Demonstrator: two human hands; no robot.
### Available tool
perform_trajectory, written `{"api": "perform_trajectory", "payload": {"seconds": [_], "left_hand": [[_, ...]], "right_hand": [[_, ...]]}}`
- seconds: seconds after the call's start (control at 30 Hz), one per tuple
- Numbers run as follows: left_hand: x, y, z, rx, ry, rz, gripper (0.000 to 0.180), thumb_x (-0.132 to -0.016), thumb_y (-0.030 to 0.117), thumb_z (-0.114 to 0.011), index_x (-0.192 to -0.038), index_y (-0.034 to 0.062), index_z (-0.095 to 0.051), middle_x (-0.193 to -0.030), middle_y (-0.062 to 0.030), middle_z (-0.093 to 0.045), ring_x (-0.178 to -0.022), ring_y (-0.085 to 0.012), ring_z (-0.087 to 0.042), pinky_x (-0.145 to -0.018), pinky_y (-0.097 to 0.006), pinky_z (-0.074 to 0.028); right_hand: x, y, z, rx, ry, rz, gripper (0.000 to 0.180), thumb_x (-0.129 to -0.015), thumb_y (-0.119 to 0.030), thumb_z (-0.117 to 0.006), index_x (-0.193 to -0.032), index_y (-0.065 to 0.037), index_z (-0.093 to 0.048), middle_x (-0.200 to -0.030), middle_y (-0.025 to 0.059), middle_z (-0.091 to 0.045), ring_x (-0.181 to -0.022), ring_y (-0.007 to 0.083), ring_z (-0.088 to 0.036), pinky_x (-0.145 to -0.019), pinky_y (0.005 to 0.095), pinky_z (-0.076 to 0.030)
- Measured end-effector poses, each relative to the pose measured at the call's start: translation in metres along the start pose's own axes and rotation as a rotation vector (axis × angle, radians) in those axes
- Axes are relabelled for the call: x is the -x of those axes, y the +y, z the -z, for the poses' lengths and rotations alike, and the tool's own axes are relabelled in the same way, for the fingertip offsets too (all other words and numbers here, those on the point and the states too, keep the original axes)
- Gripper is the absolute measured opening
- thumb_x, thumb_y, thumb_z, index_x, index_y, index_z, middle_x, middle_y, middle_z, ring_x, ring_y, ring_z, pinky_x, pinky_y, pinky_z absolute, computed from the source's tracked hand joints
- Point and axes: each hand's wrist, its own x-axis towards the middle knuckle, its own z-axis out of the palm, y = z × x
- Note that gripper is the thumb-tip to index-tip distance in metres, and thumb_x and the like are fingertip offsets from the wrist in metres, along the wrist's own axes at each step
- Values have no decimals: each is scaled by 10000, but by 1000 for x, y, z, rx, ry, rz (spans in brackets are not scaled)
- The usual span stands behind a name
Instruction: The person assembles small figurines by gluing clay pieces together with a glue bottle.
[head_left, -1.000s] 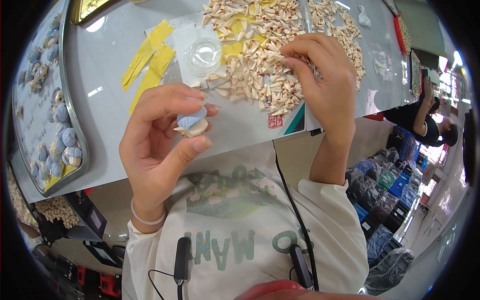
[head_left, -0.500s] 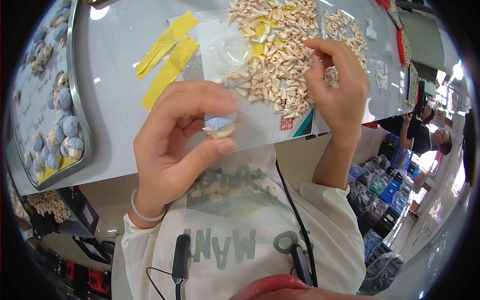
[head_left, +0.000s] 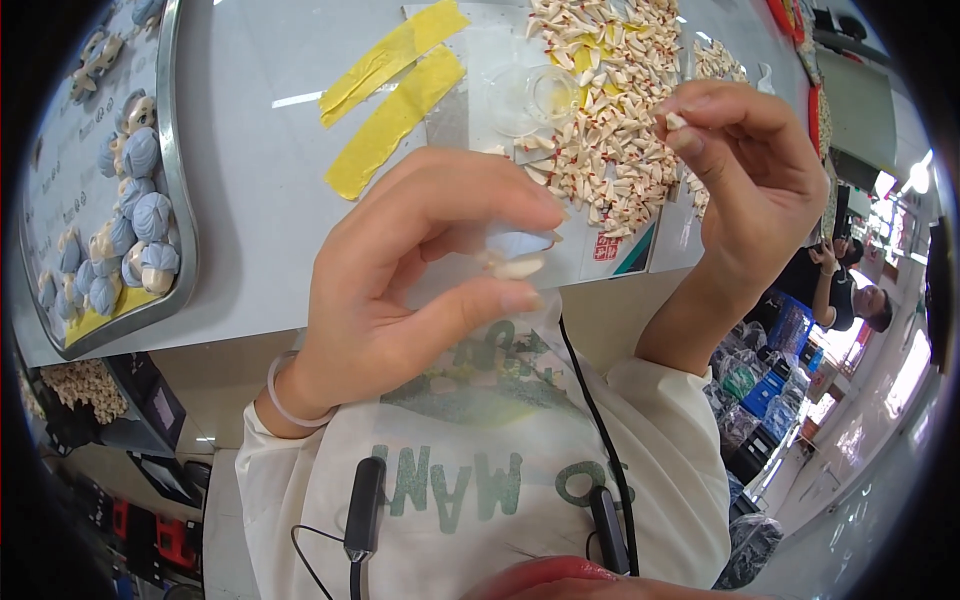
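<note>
The left hand (head_left: 425,245) pinches a small, rounded blue-and-cream piece (head_left: 518,243), leaving one side exposed; the right hand's (head_left: 755,160) fingertip grip holds a tiny cream piece (head_left: 676,121), apparently suiting its size.

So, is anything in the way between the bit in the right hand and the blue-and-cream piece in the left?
Nothing visible: the gap between the small cream bit in the right hand and the blue-and-cream piece in the left hand looks open. The loose cream pieces lie lower, on the table.
</note>
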Motion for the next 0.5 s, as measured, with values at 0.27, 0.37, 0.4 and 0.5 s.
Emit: {"api": "perform_trajectory", "payload": {"seconds": [0.27,0.37,0.4,0.5], "left_hand": [[-1,-4,-2,128,3,-61,344,-671,18,-661,-964,-30,-487,-969,-173,-519,-888,-227,-536,-739,-299,-470],[2,-3,-4,253,70,-43,353,-676,14,-659,-976,-27,-478,-956,-167,-521,-891,-230,-536,-740,-299,-465],[2,-3,-3,255,69,-43,353,-676,14,-659,-976,-27,-478,-956,-167,-521,-891,-230,-536,-740,-299,-465],[-3,-6,5,154,6,-101,355,-673,34,-669,-965,-28,-477,-964,-162,-513,-890,-233,-537,-741,-298,-465]], "right_hand": [[-31,-14,-34,532,-243,202,165,-600,119,-607,-733,25,-577,-767,95,-573,-718,156,-540,-622,229,-425],[-31,-32,-44,791,-282,231,174,-575,114,-609,-706,4,-576,-750,77,-567,-703,163,-532,-613,229,-415],[-30,-36,-45,868,-303,214,180,-565,111,-610,-699,-4,-575,-744,70,-564,-697,166,-531,-612,228,-415],[-31,-36,-51,892,-278,272,192,-545,110,-611,-694,-2,-570,-741,72,-560,-695,168,-528,-599,223,-411]]}}
